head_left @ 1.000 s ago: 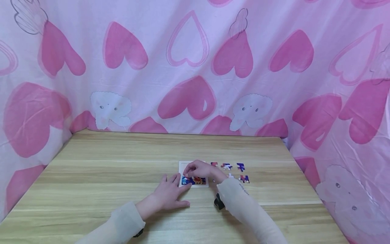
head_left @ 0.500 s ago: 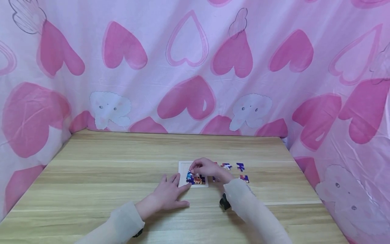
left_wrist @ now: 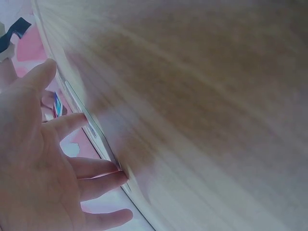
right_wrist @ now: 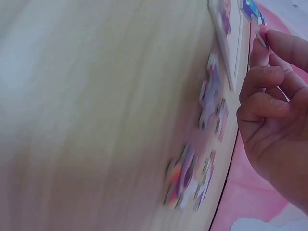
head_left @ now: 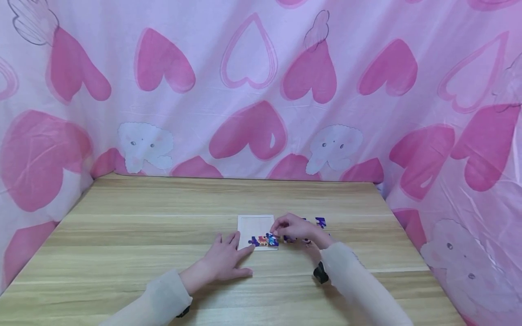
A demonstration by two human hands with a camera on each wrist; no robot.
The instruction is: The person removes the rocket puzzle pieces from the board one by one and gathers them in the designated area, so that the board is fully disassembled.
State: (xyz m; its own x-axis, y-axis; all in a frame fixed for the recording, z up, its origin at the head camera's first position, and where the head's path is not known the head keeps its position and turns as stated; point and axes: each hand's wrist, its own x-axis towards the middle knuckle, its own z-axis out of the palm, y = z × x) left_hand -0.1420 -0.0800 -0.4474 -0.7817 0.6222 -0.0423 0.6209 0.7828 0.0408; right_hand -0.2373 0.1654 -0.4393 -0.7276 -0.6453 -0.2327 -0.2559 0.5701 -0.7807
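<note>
A pale, shallow puzzle tray [head_left: 247, 224] lies on the table. Orange-and-purple puzzle pieces [head_left: 260, 241] sit along its near side. My right hand [head_left: 297, 227] is over the tray's right edge, pinching a blue puzzle piece [head_left: 273, 240] between thumb and finger. In the right wrist view this puzzle piece [right_wrist: 252, 10] is tilted and held above the tray. My left hand [head_left: 225, 259] rests with spread fingers at the tray's near left corner. The left wrist view shows its fingertips [left_wrist: 120, 174] at the tray's edge [left_wrist: 103, 139].
Right of the tray lie several loose puzzle pieces [head_left: 321, 222], partly hidden by my right hand and forearm. The right wrist view shows more of these puzzle pieces [right_wrist: 210, 94] lying on the wooden table [head_left: 163, 203]. A pink heart-print curtain [head_left: 244, 131] surrounds the table.
My right hand has carried the blue puzzle piece from the tray's left side to its right end. The left hand has stayed in place.
</note>
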